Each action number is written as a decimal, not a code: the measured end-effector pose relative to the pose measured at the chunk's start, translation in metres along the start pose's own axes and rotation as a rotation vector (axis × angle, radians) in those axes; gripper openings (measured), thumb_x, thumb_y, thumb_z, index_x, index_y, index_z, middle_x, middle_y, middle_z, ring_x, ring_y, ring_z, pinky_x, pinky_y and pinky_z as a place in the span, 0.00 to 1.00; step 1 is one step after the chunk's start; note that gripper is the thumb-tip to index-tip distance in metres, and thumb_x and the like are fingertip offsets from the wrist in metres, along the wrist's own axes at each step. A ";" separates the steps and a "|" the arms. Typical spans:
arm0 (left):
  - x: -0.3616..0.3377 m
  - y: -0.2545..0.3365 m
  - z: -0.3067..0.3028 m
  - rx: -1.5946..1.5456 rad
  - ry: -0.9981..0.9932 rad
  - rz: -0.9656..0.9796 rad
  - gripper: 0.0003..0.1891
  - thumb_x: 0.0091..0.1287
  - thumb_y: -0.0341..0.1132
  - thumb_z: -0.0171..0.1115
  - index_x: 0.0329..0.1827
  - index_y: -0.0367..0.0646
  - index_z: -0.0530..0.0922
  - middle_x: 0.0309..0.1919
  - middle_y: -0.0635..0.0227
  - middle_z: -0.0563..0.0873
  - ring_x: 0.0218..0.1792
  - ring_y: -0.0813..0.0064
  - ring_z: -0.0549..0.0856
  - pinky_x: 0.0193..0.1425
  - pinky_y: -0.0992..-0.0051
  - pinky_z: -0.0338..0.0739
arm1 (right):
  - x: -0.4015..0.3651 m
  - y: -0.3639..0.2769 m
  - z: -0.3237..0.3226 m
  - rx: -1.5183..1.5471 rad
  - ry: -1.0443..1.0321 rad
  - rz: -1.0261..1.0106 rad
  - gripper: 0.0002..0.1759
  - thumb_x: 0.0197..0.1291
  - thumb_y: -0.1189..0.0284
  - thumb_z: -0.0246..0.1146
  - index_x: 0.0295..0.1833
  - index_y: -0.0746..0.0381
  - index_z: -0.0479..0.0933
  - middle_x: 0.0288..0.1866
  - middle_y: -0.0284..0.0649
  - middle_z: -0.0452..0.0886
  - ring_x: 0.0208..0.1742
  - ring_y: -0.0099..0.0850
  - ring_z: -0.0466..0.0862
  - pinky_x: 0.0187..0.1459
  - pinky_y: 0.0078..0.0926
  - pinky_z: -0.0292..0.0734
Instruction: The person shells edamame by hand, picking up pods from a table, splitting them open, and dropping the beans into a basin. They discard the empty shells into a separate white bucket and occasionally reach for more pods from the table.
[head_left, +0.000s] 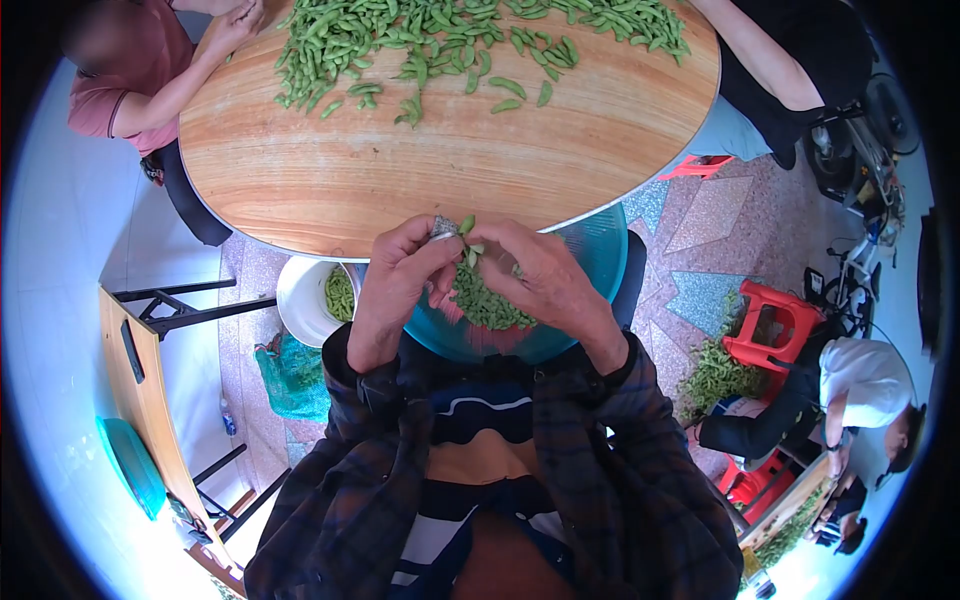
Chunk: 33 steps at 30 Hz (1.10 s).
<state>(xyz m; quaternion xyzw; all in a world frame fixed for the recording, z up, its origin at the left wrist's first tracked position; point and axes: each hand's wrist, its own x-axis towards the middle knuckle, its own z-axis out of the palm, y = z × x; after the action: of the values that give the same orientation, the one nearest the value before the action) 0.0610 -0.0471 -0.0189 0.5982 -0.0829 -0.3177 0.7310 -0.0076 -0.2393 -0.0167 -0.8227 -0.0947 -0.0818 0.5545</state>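
The left hand (398,285) and the right hand (548,285) meet over a blue bowl (603,252) held just below the near edge of the round wooden tabletop (450,170). Between them stands a green pod (468,238), its long axis running roughly 12 to 6 o'clock. It lies at 3 o'clock from the left fingers (420,250) and at 9 o'clock from the right fingers (505,245), about equally near to both. Both sets of fingers are pressed together, pinching the green pod from either side. A small metal cap (443,228) sits on one left fingertip, right beside the pod's upper end. Which fingertip wears it is hard to make out, and the pod's lower end is hidden behind the fingers. Under the hands the bowl holds a heap of green pieces (488,305). A loose pile of pods (420,40) lies at 12 o'clock on the tabletop, and a white bucket (300,300) stands at 9 o'clock.
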 end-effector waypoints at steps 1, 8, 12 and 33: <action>-0.001 0.002 0.002 0.006 0.026 -0.009 0.07 0.74 0.31 0.62 0.39 0.37 0.81 0.20 0.70 0.80 0.17 0.83 0.76 0.20 0.81 0.67 | -0.001 0.000 0.000 0.000 0.001 0.001 0.17 0.63 0.80 0.63 0.57 0.60 0.78 0.43 0.50 0.84 0.40 0.51 0.87 0.40 0.42 0.81; -0.005 0.003 0.004 -0.032 0.052 -0.012 0.06 0.74 0.30 0.61 0.38 0.37 0.80 0.20 0.70 0.81 0.17 0.83 0.76 0.20 0.81 0.67 | -0.009 0.001 0.005 -0.031 0.011 -0.031 0.15 0.63 0.79 0.65 0.55 0.61 0.78 0.37 0.49 0.84 0.36 0.49 0.87 0.37 0.41 0.81; -0.008 0.003 0.008 0.045 0.105 0.043 0.06 0.74 0.30 0.62 0.39 0.37 0.80 0.20 0.72 0.80 0.17 0.84 0.75 0.21 0.82 0.66 | -0.016 0.006 0.005 -0.001 -0.053 0.035 0.14 0.64 0.77 0.66 0.55 0.61 0.79 0.34 0.49 0.84 0.34 0.47 0.88 0.36 0.39 0.82; -0.019 0.014 0.036 0.790 0.042 0.328 0.05 0.69 0.25 0.65 0.42 0.34 0.76 0.31 0.58 0.79 0.24 0.64 0.83 0.28 0.66 0.74 | -0.020 -0.016 -0.003 -0.061 0.181 0.024 0.18 0.64 0.77 0.66 0.59 0.70 0.80 0.49 0.51 0.84 0.47 0.49 0.86 0.47 0.38 0.83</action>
<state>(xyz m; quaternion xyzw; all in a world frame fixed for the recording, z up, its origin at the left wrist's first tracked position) 0.0326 -0.0651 0.0088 0.8175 -0.2770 -0.1289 0.4881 -0.0309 -0.2377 -0.0060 -0.8297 -0.0319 -0.1519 0.5363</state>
